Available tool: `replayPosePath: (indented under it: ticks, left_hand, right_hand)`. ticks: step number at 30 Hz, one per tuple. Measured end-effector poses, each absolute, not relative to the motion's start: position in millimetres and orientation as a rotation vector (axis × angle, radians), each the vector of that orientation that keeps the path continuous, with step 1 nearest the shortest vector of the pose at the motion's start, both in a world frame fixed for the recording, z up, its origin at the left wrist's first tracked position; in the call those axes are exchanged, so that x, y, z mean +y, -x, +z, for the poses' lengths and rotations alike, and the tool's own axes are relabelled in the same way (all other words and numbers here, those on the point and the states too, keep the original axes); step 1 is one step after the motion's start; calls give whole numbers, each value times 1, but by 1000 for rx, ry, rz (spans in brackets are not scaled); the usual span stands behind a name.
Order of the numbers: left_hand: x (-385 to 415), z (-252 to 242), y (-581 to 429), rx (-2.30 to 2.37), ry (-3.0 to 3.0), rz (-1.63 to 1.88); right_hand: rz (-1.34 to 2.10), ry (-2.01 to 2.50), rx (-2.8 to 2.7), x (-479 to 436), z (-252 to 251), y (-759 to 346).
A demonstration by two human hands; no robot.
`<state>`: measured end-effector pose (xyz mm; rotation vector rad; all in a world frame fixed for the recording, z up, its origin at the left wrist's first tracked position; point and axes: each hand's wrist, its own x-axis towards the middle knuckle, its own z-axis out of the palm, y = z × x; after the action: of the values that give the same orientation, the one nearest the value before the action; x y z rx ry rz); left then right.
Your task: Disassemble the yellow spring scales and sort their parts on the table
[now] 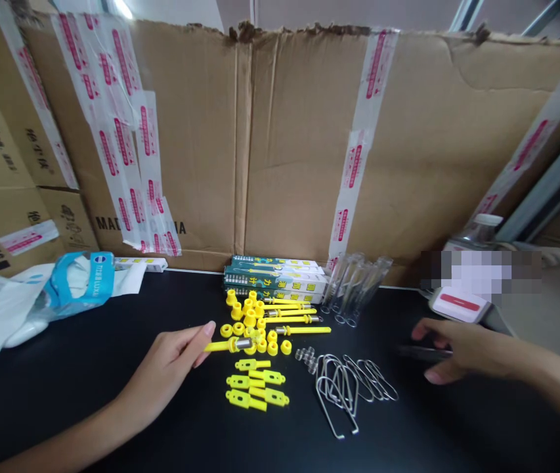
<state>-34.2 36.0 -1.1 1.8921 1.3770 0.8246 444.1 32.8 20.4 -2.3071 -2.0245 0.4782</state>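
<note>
The left hand [161, 378], at about 7 o'clock in the view, appears to pinch a yellow plastic rod [233, 345] with a metal sleeve on it, just above the black bench [63, 414]. The right hand [471, 351], at 3 o'clock, curls around a slim dark object [425, 353]. Several rods already carry sleeves, while loose yellow caps [250, 322], flat yellow pieces [255, 387], bent wire clips [343, 394] and glass tubes [356, 289] remain in separate groups, unjoined.
</note>
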Motion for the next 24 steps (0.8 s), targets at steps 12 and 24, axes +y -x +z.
replayPosePath:
  ticks: [12,24]
  left_hand:
    - [37,-1,34,1406,-1905,798]
    - [36,1,32,1382,-1922,795]
  right_hand:
    - [1092,1712,-2198,15,61,-389]
    - [1167,1282,-1587,0,77,-384]
